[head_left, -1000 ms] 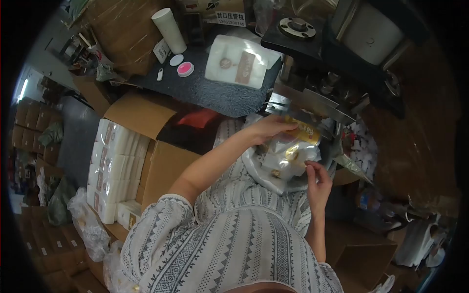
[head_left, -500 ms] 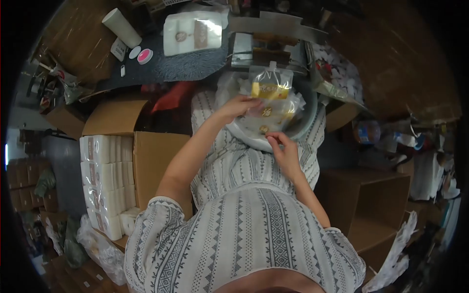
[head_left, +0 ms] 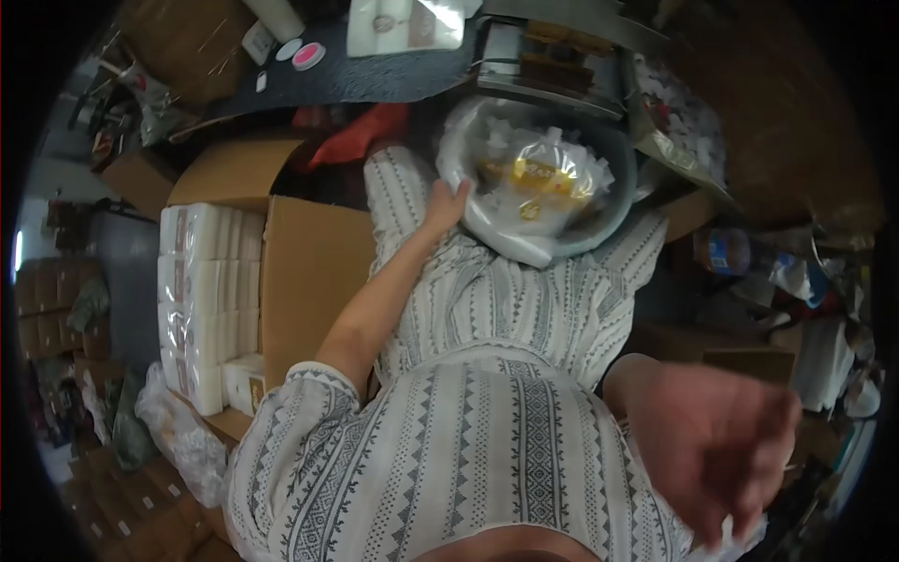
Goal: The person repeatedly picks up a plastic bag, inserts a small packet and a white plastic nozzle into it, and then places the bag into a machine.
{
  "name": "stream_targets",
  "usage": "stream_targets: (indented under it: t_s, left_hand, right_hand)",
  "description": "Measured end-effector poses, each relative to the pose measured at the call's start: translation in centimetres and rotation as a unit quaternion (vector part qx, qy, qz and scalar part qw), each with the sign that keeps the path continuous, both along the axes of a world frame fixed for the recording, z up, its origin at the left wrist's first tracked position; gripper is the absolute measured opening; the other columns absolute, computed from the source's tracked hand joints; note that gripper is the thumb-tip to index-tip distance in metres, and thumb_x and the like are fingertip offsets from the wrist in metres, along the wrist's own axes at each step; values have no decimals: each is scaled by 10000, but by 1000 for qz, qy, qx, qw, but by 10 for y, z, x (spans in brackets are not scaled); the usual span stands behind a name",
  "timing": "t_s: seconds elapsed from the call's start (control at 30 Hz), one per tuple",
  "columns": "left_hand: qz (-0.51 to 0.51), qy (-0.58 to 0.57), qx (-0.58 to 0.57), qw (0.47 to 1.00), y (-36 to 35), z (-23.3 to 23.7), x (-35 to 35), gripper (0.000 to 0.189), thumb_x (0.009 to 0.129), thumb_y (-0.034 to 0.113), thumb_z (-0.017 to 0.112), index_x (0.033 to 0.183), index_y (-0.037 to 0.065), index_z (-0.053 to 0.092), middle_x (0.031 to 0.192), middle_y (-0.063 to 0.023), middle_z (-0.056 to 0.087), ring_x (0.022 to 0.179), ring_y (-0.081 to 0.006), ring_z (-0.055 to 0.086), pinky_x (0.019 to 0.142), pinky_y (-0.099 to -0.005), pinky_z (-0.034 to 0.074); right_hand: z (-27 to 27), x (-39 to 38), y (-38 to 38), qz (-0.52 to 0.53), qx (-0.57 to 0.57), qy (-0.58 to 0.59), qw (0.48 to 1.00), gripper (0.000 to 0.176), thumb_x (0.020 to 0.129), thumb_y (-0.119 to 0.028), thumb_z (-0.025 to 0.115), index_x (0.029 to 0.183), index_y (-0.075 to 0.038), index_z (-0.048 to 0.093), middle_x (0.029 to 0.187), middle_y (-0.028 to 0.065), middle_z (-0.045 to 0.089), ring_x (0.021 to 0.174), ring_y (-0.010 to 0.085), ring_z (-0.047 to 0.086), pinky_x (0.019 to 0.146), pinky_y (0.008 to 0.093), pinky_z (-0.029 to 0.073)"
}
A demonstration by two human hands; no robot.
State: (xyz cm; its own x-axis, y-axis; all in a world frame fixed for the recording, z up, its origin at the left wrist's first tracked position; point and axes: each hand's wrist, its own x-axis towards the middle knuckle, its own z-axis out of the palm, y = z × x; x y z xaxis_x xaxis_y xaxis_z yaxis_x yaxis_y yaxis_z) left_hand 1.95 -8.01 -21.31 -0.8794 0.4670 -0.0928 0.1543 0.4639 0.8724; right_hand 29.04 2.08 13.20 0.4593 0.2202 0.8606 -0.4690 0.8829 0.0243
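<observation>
A round basin [head_left: 616, 204] rests on the person's lap, with pale plastic along its near left rim. Clear spout pouches [head_left: 554, 176] with yellow bands and gold print lie heaped in it. My left hand [head_left: 448, 204] grips the basin's left rim, fingers closed against the edge. Close to the camera at the lower right, my right hand [head_left: 716, 436] is raised, well away from the basin. Its fingers look curled but are blurred, and a small pale bit shows by the fingertips; whether it is held I cannot make out.
At left, an open cardboard box [head_left: 318, 272] holds stacked white tissue packs [head_left: 208, 300]. Ahead, a dark-topped table [head_left: 346, 82] carries a tissue pack [head_left: 405, 26] and a pink round container [head_left: 308, 56]. A bag of white scraps [head_left: 679, 122] stands right of the basin.
My right hand has left the pouches and swung back toward the camera at lower right. My left hand has let go of a pouch and moved to the basin rim. The view has shifted.
</observation>
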Motion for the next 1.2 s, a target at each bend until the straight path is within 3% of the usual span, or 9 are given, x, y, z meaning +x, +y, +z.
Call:
stream_targets:
  t_s: [0.33, 0.43, 0.5, 0.6, 0.67, 0.8, 1.0, 1.1, 1.2]
  left_hand:
    - [-24, 126, -96, 987, -12, 34, 26, 422, 946, 375, 473, 857, -19, 596, 777, -234, 629, 794, -428, 610, 721, -493, 461]
    - [-41, 74, -14, 996, -10, 60, 40, 419, 968, 348, 424, 816, 6, 611, 750, -211, 628, 746, -422, 608, 705, -488, 463]
    - [-49, 27, -11, 998, -10, 70, 42, 453, 985, 350, 401, 796, -10, 600, 707, -181, 628, 672, -364, 629, 657, -443, 476]
    - [-47, -44, 112, 992, -13, 98, 48, 466, 999, 355, 385, 763, -5, 564, 663, -125, 598, 635, -277, 642, 604, -384, 499]
    - [-28, -201, 218, 955, -17, 120, 51, 439, 1004, 357, 391, 732, 32, 505, 662, -79, 553, 610, -217, 628, 587, -338, 520]
    - [-30, -270, 294, 917, -25, 144, 59, 397, 999, 346, 415, 716, 71, 459, 667, -80, 528, 602, -212, 601, 600, -335, 543]
    - [87, -404, 506, 757, -46, 168, 54, 389, 1013, 273, 399, 649, 138, 360, 583, 14, 362, 518, -94, 359, 495, -238, 353]
    - [3, -412, 580, 703, -64, 185, 40, 407, 1017, 250, 386, 628, 147, 324, 553, 26, 311, 494, -83, 291, 458, -227, 284]
    - [-105, -455, 642, 608, -85, 196, 14, 431, 1006, 287, 422, 606, 172, 313, 534, 48, 273, 477, -68, 289, 467, -225, 278]
  right_hand:
    - [-55, -18, -10, 61, -13, -199, 978, 149, 851, -301, 635, 938, -182, 609, 923, -43, 608, 840, 135, 551, 924, 444, 372]
    - [-159, -67, 18, 15, -80, -586, 806, 193, 848, -130, 657, 1015, -44, 614, 1013, 98, 627, 964, 298, 571, 882, 405, 413]
    - [-250, -85, 31, -28, -64, -632, 772, 319, 782, -187, 715, 1061, -69, 617, 1143, 105, 594, 1084, 309, 523, 932, 423, 393]
    - [-321, -100, 36, -200, -60, -783, 586, 488, 849, -333, 638, 1240, -57, 540, 1298, 146, 529, 1244, 355, 431, 1033, 462, 331]
    - [-357, -112, 58, 129, -239, -884, 381, 624, 894, -464, 525, 1362, -62, 430, 1414, 167, 427, 1319, 367, 361, 1079, 447, 300]
    - [-386, -104, 78, 198, -158, -901, 351, 622, 914, -495, 465, 1370, -73, 426, 1408, 190, 427, 1298, 351, 398, 1056, 405, 333]
    - [-249, -37, 60, 245, -229, -876, 347, 502, 917, -427, 534, 1176, -3, 609, 1098, 192, 647, 1017, 311, 612, 884, 351, 458]
    - [-226, -2, 69, 259, -244, -804, 477, 413, 867, -413, 600, 978, -26, 688, 908, 215, 666, 867, 343, 641, 777, 381, 483]
    - [-221, 24, 102, 62, -146, -870, 467, 337, 792, -322, 700, 938, -20, 672, 818, 153, 664, 746, 279, 637, 690, 341, 479]
